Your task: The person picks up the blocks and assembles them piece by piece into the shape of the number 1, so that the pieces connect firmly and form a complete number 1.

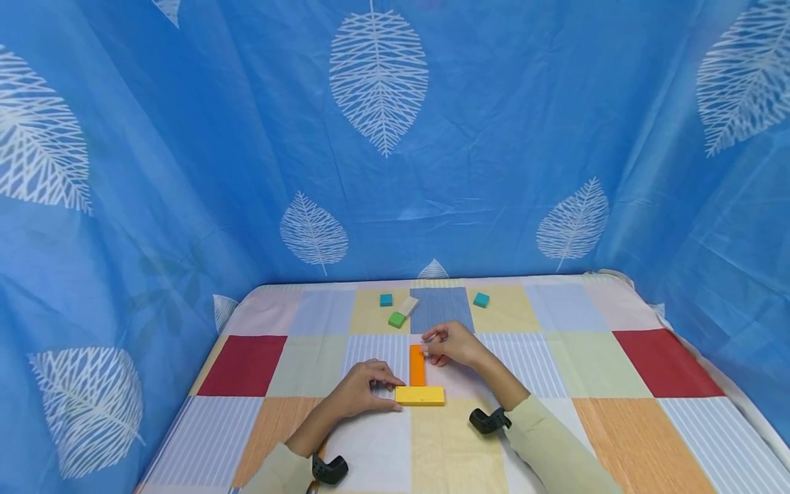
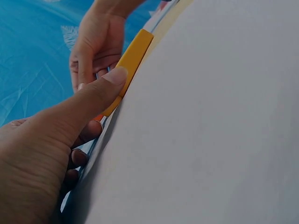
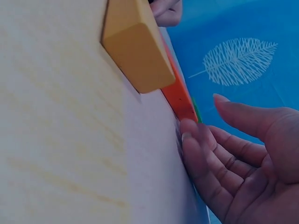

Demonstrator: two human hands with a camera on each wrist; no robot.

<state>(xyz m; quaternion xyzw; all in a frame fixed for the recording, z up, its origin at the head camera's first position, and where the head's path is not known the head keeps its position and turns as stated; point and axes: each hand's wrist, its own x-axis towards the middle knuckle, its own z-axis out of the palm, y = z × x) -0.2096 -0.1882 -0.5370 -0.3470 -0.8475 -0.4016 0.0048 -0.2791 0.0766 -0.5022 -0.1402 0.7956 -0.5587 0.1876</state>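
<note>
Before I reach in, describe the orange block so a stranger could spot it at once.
On the patchwork cloth, find the yellow block that the left hand pinches. The orange block lies just beyond it, pointing away, beside the right hand; no other block is orange.

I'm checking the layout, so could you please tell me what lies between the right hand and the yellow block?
The orange block lies between the right hand and the yellow block; the right wrist view shows it.
</note>
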